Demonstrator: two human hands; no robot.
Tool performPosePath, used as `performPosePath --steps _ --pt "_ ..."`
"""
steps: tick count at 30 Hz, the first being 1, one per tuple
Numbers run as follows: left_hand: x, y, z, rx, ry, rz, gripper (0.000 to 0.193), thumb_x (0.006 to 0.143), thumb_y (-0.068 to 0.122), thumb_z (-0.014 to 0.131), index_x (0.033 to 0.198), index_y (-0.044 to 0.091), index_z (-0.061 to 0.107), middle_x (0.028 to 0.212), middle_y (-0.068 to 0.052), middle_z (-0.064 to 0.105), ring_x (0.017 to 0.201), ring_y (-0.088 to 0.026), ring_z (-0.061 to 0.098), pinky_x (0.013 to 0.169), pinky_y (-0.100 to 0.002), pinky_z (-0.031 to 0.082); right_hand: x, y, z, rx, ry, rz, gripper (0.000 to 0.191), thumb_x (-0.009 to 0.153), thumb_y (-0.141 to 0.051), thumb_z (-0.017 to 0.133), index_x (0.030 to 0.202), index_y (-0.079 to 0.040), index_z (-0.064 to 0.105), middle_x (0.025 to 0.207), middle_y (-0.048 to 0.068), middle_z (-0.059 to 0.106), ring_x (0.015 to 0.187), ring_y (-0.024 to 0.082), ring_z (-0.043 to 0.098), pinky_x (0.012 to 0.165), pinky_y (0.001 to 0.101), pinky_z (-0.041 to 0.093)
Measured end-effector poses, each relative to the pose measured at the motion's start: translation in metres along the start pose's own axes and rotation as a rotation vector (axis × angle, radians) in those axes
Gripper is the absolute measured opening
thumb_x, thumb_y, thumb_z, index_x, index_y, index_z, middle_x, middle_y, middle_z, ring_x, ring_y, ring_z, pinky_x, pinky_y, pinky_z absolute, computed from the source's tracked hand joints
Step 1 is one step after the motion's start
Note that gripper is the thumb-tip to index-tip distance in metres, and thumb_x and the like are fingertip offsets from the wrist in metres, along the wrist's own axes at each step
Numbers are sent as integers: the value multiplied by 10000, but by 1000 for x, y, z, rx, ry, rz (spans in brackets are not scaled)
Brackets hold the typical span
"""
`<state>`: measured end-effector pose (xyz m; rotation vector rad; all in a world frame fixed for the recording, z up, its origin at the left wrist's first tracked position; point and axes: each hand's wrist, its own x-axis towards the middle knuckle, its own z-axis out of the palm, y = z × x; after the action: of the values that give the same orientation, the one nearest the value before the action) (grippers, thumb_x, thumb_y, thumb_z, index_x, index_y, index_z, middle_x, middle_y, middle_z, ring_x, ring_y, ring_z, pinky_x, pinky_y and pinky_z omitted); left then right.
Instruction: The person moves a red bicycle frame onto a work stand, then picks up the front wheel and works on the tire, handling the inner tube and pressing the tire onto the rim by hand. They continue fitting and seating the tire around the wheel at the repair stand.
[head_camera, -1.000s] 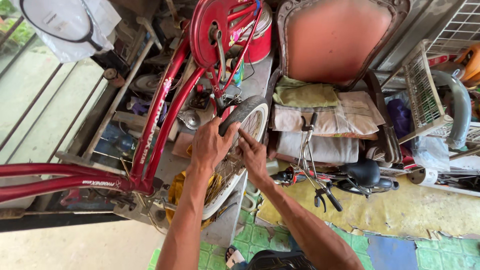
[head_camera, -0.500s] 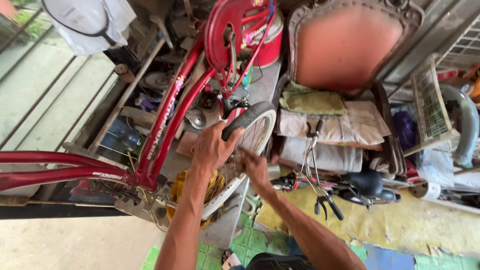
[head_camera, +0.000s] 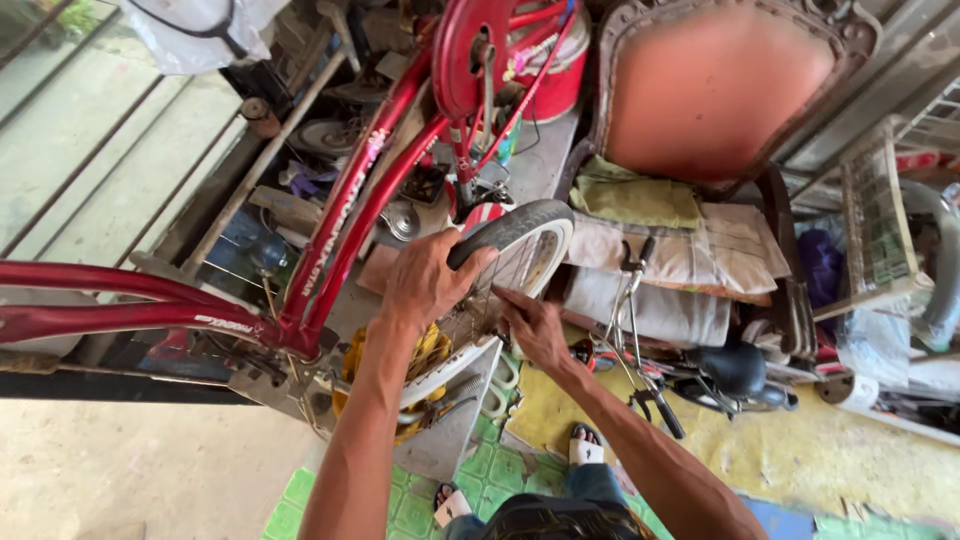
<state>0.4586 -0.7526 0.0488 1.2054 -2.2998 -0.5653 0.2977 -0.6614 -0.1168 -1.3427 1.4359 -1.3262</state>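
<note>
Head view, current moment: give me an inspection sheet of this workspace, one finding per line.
Surface: green tiled floor underfoot, bare concrete to the left.
Job's things: small bicycle wheel with white rim and grey tyre, beside a red bicycle frame.
Clutter: folded cloths, red bucket, yellow object behind the wheel.
Hands: left hand grips the tyre from above; right hand rests fingers at the spokes and rim.
Cables: thin brake cables on a second bicycle at right.
Surroundings: orange padded chair, wire basket, black saddle, metal bars at left.
</note>
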Motion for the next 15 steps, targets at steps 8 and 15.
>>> performPosePath --steps 8,15 --pt "3 3 1 -56 -67 -52 593 913 590 628 965 4 702 868 -222 733 844 -398 709 759 -493 527 38 -28 -54 -789 40 -830 574 846 -11 660 1411 -111 631 779 51 621 643 206 586 579 391 473" --pt "7 3 10 -67 -9 45 604 928 591 606 1051 12 725 873 -216 737 849 -399 704 825 -487 524 43 -12 -51 -1090 -116 -915 701 740 -69 708 1431 -112 601 944 46 604 778 203 609 641 363 507"
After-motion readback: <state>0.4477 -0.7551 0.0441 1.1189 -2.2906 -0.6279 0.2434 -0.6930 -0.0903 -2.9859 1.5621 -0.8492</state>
